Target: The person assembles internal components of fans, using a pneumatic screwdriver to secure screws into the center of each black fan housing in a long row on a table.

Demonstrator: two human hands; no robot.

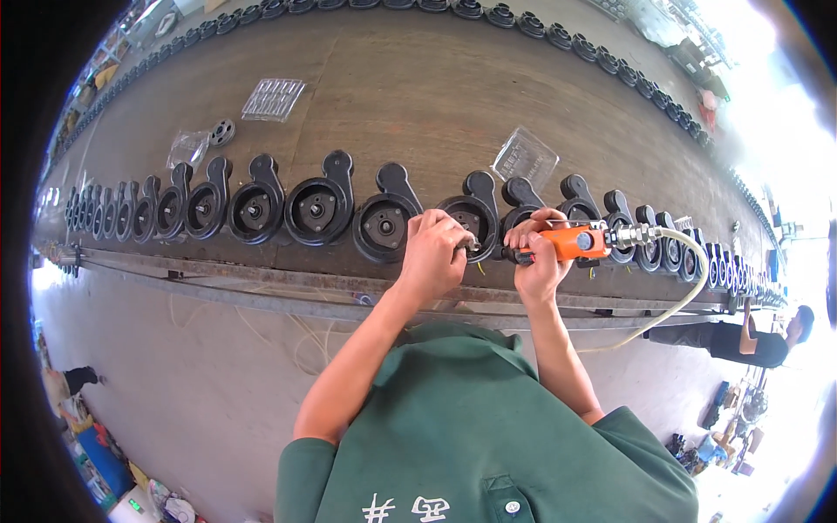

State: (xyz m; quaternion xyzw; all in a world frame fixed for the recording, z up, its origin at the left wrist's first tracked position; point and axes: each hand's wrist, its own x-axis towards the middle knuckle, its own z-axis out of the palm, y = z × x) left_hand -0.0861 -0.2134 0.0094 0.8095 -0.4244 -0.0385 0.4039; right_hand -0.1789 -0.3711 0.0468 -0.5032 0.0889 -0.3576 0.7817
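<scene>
A long row of black round cast-metal housings with upright ears runs along the near edge of the long brown tabletop [418, 78], each leaning against the next. The left hand [433, 253] is closed down on the black housing in front of the person [475, 218], its fingers curled tight at the part's lower right rim, where something small may be pinched, though it is too hidden to tell. The right hand [538, 257] is wrapped fully around the orange air-powered driver with a metal coupling [575, 242], which lies level and points left, its tip meeting the same housing just beside the left fingers. A pale air hose [689, 292] loops from the tool's right end down past the tabletop's edge.

As a judgement, the work stands partway along the row: the housings to the left [318, 207] show centre hubs and fittings in place, while those to the right [621, 218] are too overlapped and small to read. Two clear plastic blister trays [273, 98] [525, 159] lie well behind the row, with a small clear bag [187, 146] near a loose black disc [221, 132]. Another person in dark clothes [741, 338] stands at the far right.
</scene>
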